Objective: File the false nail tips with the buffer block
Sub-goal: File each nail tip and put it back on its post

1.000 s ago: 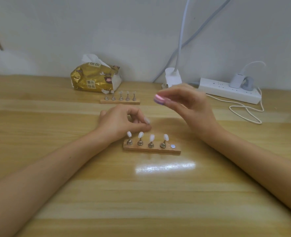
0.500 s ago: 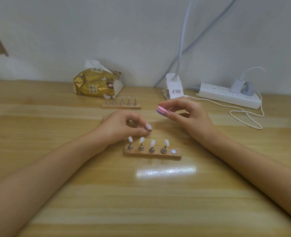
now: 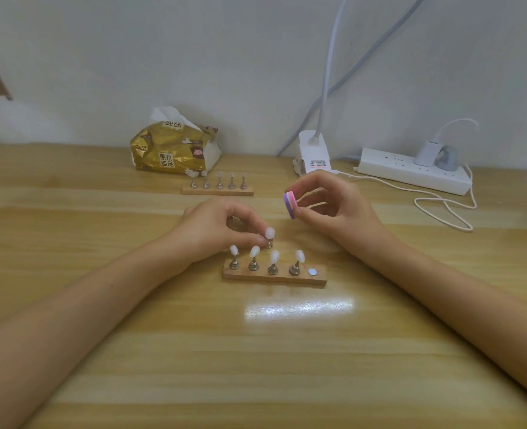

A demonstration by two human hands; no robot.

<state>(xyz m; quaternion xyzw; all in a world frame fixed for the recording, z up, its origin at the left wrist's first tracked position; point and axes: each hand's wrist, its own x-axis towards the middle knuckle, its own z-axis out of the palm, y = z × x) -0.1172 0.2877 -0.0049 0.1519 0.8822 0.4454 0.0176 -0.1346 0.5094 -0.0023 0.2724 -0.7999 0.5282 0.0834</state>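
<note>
My left hand [image 3: 216, 230] pinches a small metal stand carrying a white nail tip [image 3: 269, 233], held just behind the near wooden holder [image 3: 274, 277]. Several white nail tips on metal stands stay on that holder, and a bare round magnet [image 3: 311, 271] shows at its right end. My right hand [image 3: 336, 205] pinches a pink and purple buffer block [image 3: 289, 204] between thumb and fingers, a little above and to the right of the held tip, not touching it.
A second wooden holder [image 3: 217, 191] with several tips stands farther back. Behind it lies a gold tissue pack [image 3: 175, 150]. A white lamp clamp [image 3: 313, 156], a power strip [image 3: 410, 170] and a looped white cable [image 3: 441, 209] occupy the back right.
My right hand has tilted the buffer block more on edge. My left hand keeps its pinch on the stand with the tip, which now shows more plainly above the fingertips.
</note>
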